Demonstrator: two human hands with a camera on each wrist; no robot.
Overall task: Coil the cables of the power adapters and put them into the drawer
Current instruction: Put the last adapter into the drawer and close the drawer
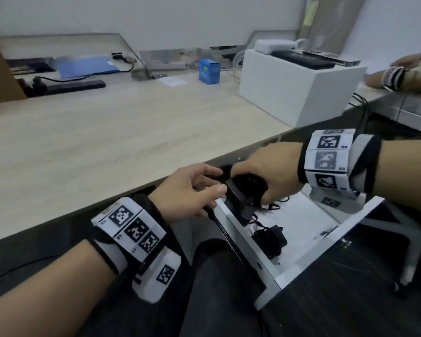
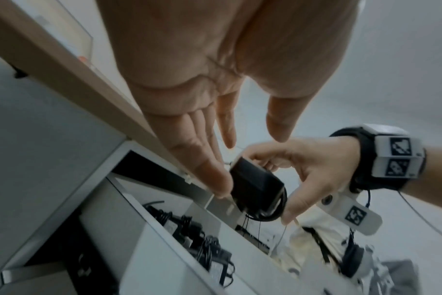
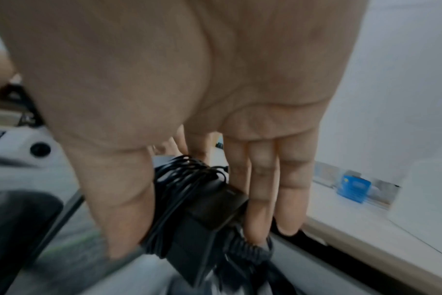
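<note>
The left hand (image 1: 185, 188) is beside the drawer's left wall, with its fingers straight and spread and nothing inside them. In the left wrist view its fingertips (image 2: 216, 179) are touching or almost touching the black adapter (image 2: 255, 191), but they do not close around it. I think this hand only steadies the bundle, so it should move away to the left before the adapter goes down and not catch a loop of cable.

The adapter hangs over the back part of the open drawer (image 1: 299, 261), close under the desk (image 1: 107, 132) edge. Its cable (image 3: 179, 185) is wound around the body in many turns. The step in hand seems to be the placing. To do it well, the bundle should go down flat on a free part of the drawer floor, with the thumb pressing on the coil until it rests, because the turns can spring open. Other coiled adapters (image 1: 270, 239) lie already in the drawer, nearer to its front, so the new one should land behind them and not on top.

The right hand (image 1: 265, 171) holds the adapter from above, thumb on one side and fingers on the other side, closed around the body and the coil together.
</note>
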